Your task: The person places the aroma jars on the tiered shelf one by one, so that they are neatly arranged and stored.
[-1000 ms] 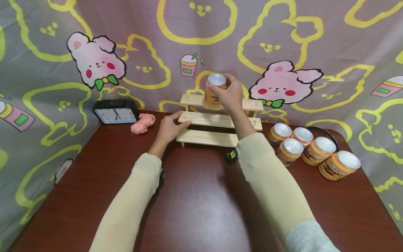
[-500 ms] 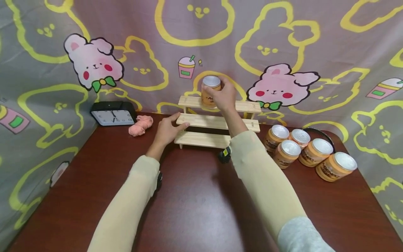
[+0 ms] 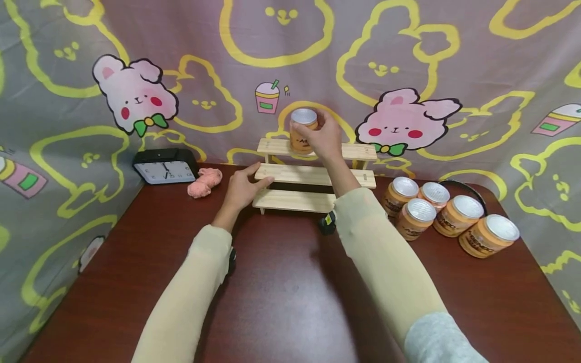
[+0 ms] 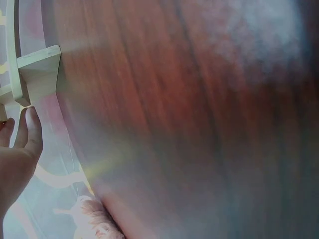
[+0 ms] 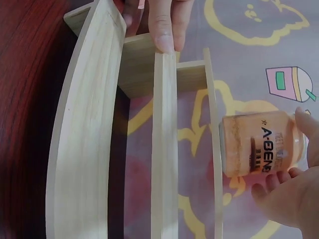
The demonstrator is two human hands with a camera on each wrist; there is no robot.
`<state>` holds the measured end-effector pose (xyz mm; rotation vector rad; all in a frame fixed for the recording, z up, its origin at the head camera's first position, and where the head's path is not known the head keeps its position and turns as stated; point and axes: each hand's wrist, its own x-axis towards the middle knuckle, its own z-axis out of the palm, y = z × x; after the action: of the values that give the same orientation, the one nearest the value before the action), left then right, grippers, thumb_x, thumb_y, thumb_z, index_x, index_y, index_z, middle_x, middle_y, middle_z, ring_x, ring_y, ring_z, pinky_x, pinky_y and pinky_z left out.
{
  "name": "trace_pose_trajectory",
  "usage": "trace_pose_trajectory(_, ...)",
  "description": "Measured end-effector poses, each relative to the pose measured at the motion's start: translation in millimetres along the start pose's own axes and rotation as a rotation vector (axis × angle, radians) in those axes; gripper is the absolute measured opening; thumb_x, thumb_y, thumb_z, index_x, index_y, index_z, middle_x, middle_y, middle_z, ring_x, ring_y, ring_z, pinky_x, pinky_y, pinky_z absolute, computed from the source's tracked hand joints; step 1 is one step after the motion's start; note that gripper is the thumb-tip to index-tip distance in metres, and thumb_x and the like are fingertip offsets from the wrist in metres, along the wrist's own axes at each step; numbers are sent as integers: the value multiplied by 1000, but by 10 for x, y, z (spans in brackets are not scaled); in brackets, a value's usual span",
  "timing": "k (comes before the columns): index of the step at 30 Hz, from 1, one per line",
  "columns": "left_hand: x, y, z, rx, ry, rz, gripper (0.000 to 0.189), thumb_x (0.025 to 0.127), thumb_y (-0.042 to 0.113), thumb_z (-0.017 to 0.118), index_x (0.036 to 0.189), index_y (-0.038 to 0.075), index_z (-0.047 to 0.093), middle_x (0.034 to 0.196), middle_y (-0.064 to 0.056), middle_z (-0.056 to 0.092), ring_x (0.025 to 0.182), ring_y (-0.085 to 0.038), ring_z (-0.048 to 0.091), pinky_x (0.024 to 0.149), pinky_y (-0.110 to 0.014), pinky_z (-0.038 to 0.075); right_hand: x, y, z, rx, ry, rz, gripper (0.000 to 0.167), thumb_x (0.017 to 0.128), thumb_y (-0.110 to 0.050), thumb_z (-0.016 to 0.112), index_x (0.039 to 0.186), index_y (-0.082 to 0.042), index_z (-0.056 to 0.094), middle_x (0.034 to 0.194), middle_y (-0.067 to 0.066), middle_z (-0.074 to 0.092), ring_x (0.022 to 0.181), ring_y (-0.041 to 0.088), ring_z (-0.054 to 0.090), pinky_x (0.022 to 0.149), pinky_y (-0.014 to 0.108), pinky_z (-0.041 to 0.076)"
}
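Observation:
My right hand [image 3: 324, 136] holds an orange jar [image 3: 301, 138] with a silver lid, its thumb in front and fingers behind. The jar stands upright at the top shelf of a three-tier wooden rack [image 3: 313, 174], left of the shelf's middle; the right wrist view shows the jar's base [image 5: 227, 144] against that shelf. My left hand [image 3: 241, 187] is at the rack's left end. Its fairly straight fingers touch the end of the middle shelf, with the thumb spread toward the front; in the left wrist view the fingertips [image 4: 31, 113] meet the wood.
Several more orange jars [image 3: 458, 216] with silver lids stand on the table's right, a dark curved band [image 3: 469, 187] behind them. Left of the rack are a black clock [image 3: 165, 166] and a pink yarn bundle [image 3: 205, 182]. A patterned curtain [image 3: 313, 60] hangs behind the brown table [image 3: 272, 292].
My right hand has shifted the jar slightly left along the top shelf. The left hand keeps its place at the rack's end. The head view has moved a little.

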<state>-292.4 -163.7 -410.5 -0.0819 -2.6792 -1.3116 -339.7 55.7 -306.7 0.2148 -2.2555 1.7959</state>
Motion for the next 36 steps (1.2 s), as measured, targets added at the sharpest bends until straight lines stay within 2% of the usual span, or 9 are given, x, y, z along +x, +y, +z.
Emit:
trace_pose_trajectory(6,-9,2,15,-13,1,1,75,89,44,79,150,10,52,150,-10,51,141,-31,42,113,-47,38,-61,8,-142,-30,9,53,84,84,-31,86,151,-1,44,144,15,53,129,24,53,103,25,44)
trace_pose_trajectory(10,-21,2,11,-15,-5,-1,75,89,45,78,150,9,51,151,-9,50,142,-31,41,112,-47,38,-124,32,-268,-88,34,46,88,83,-34,85,152,0,42,146,16,51,132,26,50,107,29,43)
trace_pose_trajectory(14,-17,10,8,-17,-8,-1,76,89,45,79,150,9,51,151,-11,49,140,-31,42,111,-47,39,-205,69,-406,-146,50,25,84,84,-35,84,150,0,44,146,17,51,134,27,47,110,33,40)
trace_pose_trajectory(18,-2,13,11,-30,-4,-4,77,88,45,80,150,9,52,151,-12,49,138,-32,45,110,-48,40,-276,91,-526,-184,45,15,83,85,-36,84,149,0,45,147,15,51,134,28,48,108,36,42)
trace_pose_trajectory(24,-7,41,10,-27,-4,-16,75,88,46,79,149,10,53,150,-12,50,139,-34,44,110,-48,40,-385,20,-730,-203,39,-29,80,86,-35,83,148,0,47,147,16,51,134,30,47,108,43,42)
trace_pose_trajectory(31,38,19,-25,65,36,79,68,87,38,83,142,5,60,140,-14,58,132,-36,51,108,-47,43,-527,-21,-1013,-198,61,-88,72,86,-26,82,144,4,51,143,20,54,132,34,49,110,44,40)
trace_pose_trajectory(36,48,9,-29,75,41,77,68,85,40,83,140,6,62,138,-11,60,133,-33,51,109,-45,42,-650,9,-1247,-207,41,-74,67,89,-25,79,144,3,51,143,18,54,133,31,47,108,42,40)
